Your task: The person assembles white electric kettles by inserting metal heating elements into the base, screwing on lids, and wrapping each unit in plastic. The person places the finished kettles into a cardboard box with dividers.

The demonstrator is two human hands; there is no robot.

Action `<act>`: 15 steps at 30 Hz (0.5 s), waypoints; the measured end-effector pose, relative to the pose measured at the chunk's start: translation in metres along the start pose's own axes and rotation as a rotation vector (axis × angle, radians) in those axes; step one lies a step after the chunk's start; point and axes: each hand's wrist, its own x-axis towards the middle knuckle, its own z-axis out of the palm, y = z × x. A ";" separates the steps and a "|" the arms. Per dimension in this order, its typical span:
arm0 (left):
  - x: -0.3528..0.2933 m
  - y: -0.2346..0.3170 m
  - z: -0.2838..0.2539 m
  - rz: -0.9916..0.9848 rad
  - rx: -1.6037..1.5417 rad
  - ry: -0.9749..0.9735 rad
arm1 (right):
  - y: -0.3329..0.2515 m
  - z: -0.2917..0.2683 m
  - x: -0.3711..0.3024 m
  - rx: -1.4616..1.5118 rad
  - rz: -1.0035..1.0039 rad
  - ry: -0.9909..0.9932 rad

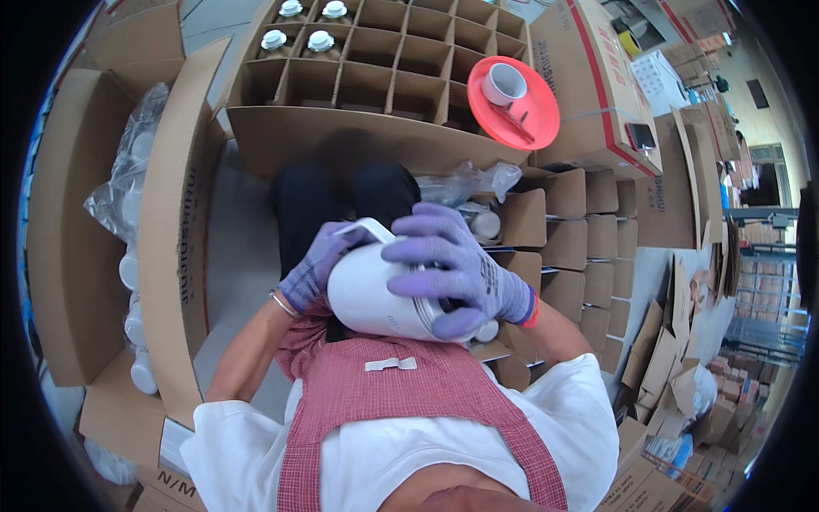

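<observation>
A white jug (367,294) with rounded edges and a loop handle (369,227) lies on its side above my lap. My left hand (320,263), in a purple glove, grips it at the handle side. Over its ridged right end curl the fingers of my right hand (452,271), also gloved in purple and slightly blurred. Whatever lies under the right palm is hidden. Close beside my right hand, white-capped containers (486,225) show in a carton with cardboard dividers (565,243).
Ahead stands a divided carton (367,128) with several white-capped bottles (321,43). A red plate (537,94) bearing a white cup (505,84) rests at its right corner. An open carton (175,222) at left holds white containers and plastic wrap. Boxes stand at right, one with a phone (640,136) on it.
</observation>
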 end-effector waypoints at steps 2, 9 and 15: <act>-0.004 0.011 0.005 0.003 0.127 0.041 | 0.006 0.007 -0.011 0.055 0.049 0.100; 0.013 0.050 0.022 0.508 0.318 0.423 | 0.036 0.013 -0.020 0.521 1.048 0.600; 0.016 0.037 0.000 0.200 0.389 0.289 | 0.043 -0.009 -0.033 0.050 0.728 0.145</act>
